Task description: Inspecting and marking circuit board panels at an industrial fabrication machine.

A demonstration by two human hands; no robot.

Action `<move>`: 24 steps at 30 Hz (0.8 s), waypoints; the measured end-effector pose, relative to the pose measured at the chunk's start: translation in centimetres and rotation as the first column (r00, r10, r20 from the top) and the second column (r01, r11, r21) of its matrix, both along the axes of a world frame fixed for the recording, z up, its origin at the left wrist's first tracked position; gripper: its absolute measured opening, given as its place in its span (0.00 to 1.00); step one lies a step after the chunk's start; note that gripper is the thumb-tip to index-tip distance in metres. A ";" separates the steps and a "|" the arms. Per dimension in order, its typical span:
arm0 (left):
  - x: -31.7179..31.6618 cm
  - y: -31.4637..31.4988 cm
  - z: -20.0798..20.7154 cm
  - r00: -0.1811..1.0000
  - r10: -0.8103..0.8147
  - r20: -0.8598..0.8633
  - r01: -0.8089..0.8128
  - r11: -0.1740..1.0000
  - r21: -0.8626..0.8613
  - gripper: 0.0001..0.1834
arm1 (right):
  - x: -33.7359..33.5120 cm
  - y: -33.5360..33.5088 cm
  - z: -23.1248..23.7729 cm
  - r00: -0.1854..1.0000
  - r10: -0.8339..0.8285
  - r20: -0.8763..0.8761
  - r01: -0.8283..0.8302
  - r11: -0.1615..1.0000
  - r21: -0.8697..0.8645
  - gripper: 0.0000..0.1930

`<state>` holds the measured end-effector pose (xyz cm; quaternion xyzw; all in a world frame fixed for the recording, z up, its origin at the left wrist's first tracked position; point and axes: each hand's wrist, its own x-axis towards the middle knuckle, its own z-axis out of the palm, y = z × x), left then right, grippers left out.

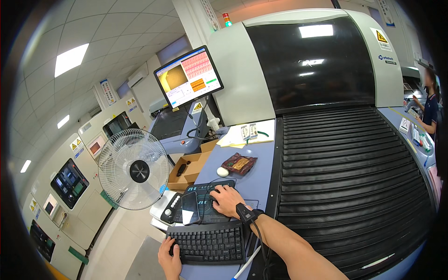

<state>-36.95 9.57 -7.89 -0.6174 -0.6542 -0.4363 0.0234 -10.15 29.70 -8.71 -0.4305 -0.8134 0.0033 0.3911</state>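
Note:
My left hand rests at the left end of a black keyboard, thumb and fingers apart on its edge and keys. Farther forward, my right hand curves over what looks like a dark computer mouse, mostly hidden under the palm, on a black patterned mat. A black device with a cable is strapped on my right wrist. Left of that hand lies a smartphone, its screen reflecting light, beside a control panel with white knobs. Beyond the fingers are a white egg-shaped object and a dark reddish translucent packet.
A large machine with a ribbed black cover fills the right. A tilted monitor, a fan and an open cardboard box stand ahead and left. Another person is at the far right.

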 end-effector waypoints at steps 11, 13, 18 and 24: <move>0.0 0.1 -0.2 1.000 0.004 0.009 -0.004 1.000 -0.006 0.17 | 0.1 -0.2 0.3 1.000 -0.001 0.003 0.001 0.999 -0.038 0.17; 0.2 0.3 -0.1 1.000 0.004 0.006 -0.004 1.000 -0.012 0.17 | 0.1 0.0 -0.1 1.000 -0.009 0.005 0.010 0.999 -0.043 0.16; 0.1 -0.1 0.1 1.000 -0.003 0.006 0.003 1.000 -0.003 0.17 | 0.0 0.0 -0.1 0.999 0.027 -0.041 -0.027 1.000 0.009 0.16; -0.1 0.0 -0.1 1.000 -0.008 0.008 0.008 1.000 -0.006 0.16 | 0.0 0.1 -0.2 0.999 0.021 -0.032 -0.020 1.000 0.013 0.16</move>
